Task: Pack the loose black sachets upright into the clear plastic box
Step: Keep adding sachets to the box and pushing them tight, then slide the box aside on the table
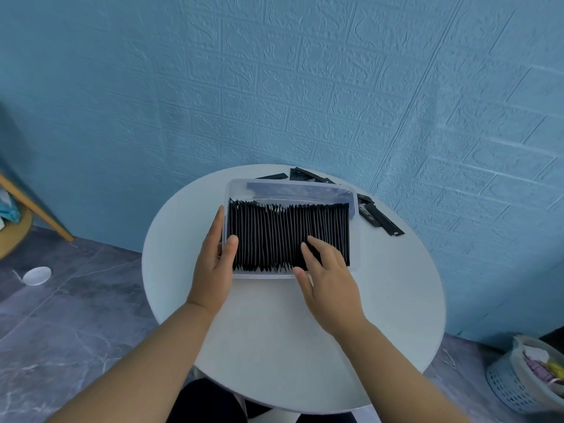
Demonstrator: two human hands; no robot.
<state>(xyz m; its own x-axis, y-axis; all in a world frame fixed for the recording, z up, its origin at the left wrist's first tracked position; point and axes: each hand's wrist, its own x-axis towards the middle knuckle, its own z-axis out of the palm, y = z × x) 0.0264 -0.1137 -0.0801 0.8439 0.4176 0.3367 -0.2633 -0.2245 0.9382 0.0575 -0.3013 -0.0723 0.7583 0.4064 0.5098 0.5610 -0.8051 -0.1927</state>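
Hands first: the left hand point(213, 264) holds the near left corner of the clear rectangular plastic box point(293, 186) — its thumb hooks over the rim while its fingers lie straight along the outside of the left wall, so the wall is pinched between them. The right hand point(329, 279) rests on the box's near right part, its loosely bent fingers point(317, 244) spread on the top edges of the packed sachets and its thumb against the outside of the near wall; it grips nothing that can be made out. The two hands are apart, with a stretch of the packed row between them. Inside the box a dense row of thin black sachets point(287, 233) stands upright on edge, running from the left wall almost to the right wall, with a bare strip of box floor showing along the far side. The box sits on the far half of a round white desk point(274, 331). A few loose black sachets point(378, 218) lie flat on the desk just beside the box's right wall, and some more lie behind its far rim — partly hidden by the box. Behind the desk rises a blue brick-embossed wall point(274, 87). On the grey marbled floor point(61, 315) to the left sits a small white round dish point(36, 275), and at the lower right stands a pale slotted basket point(518, 380) lined with a bag.
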